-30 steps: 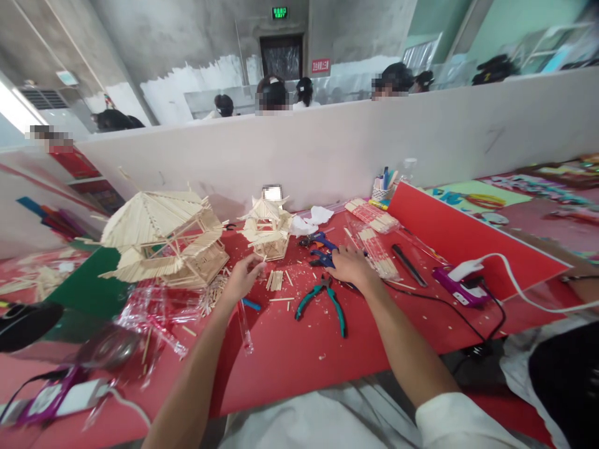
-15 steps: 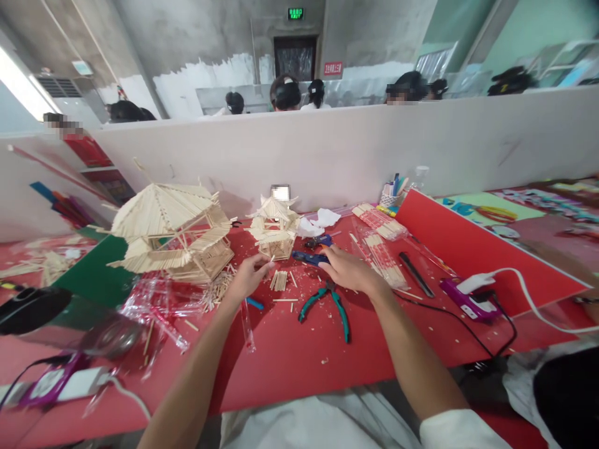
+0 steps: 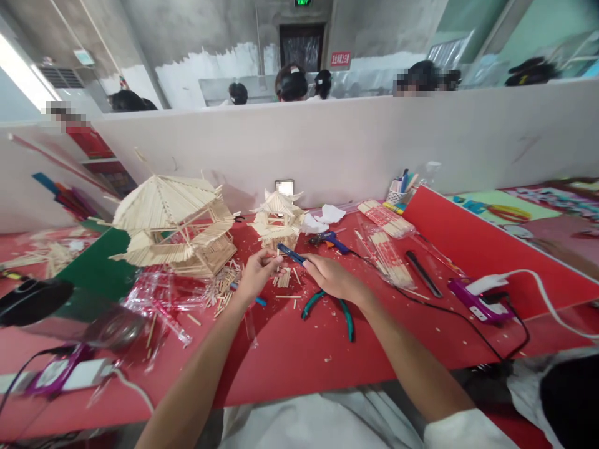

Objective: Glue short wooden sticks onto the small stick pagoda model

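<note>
My left hand [image 3: 258, 272] pinches a short wooden stick [image 3: 279, 254] in front of the small stick pavilion [image 3: 277, 219]. My right hand [image 3: 327, 274] is closed on a dark blue tool [image 3: 292, 254], whose tip reaches the stick and the left fingertips. What kind of tool it is cannot be made out. Below the hands lie short cut sticks [image 3: 294, 278] and green-handled pliers [image 3: 347, 319], their head partly hidden by my right hand. A blue glue gun [image 3: 330, 240] rests behind my right hand.
A larger stick pavilion [image 3: 173, 224] stands at the left, with plastic wrappers [image 3: 163, 302] before it. Packs of sticks [image 3: 393, 259], a black rod [image 3: 423, 274], a purple power strip [image 3: 480, 301] and a red board [image 3: 491, 249] are at the right. A black cable crosses the table.
My right hand has picked the dark blue tool up from beside the glue gun and brought it left to the stick. My left hand has risen slightly. The camera view has tilted down a little.
</note>
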`<state>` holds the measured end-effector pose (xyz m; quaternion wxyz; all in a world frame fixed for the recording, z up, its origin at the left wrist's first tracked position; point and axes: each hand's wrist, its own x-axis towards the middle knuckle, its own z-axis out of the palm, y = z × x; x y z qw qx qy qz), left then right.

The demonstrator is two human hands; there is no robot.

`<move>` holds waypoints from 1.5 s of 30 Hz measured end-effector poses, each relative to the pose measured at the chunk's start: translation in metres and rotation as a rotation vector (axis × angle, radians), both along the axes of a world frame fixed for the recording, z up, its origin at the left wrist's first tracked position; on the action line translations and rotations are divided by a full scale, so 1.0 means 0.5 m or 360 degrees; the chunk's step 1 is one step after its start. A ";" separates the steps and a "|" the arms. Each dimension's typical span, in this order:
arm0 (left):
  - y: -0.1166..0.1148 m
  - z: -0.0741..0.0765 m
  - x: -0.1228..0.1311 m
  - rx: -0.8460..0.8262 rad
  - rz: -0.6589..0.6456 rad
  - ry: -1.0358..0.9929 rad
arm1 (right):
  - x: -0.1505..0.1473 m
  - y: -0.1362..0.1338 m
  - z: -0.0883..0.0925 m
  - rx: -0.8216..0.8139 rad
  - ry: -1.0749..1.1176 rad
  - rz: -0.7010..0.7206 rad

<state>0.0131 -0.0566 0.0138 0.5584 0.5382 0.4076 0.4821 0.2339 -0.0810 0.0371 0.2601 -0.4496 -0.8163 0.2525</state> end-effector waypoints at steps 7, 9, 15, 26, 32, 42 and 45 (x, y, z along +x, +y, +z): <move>-0.002 0.001 0.002 -0.0079 0.0008 -0.0078 | -0.007 0.000 -0.004 0.0025 -0.0029 -0.0074; -0.001 -0.001 0.002 -0.0091 0.0002 -0.0064 | -0.007 0.001 -0.004 0.0030 -0.0049 -0.0073; -0.003 -0.006 0.004 -0.0095 -0.0007 -0.0019 | -0.010 -0.002 -0.002 0.0003 -0.0116 -0.0092; 0.003 -0.014 0.008 -0.0125 0.0022 0.0025 | -0.022 -0.012 -0.001 0.0156 -0.0226 -0.0075; -0.004 -0.006 0.012 -0.0101 0.0033 0.0010 | -0.025 -0.013 -0.002 0.0181 -0.0217 -0.0100; -0.002 -0.011 0.012 -0.0078 0.0027 0.0031 | -0.023 -0.013 -0.001 0.0178 -0.0255 -0.0090; -0.002 -0.010 0.012 -0.0078 0.0029 0.0034 | -0.022 -0.011 -0.003 0.0213 -0.0274 -0.0090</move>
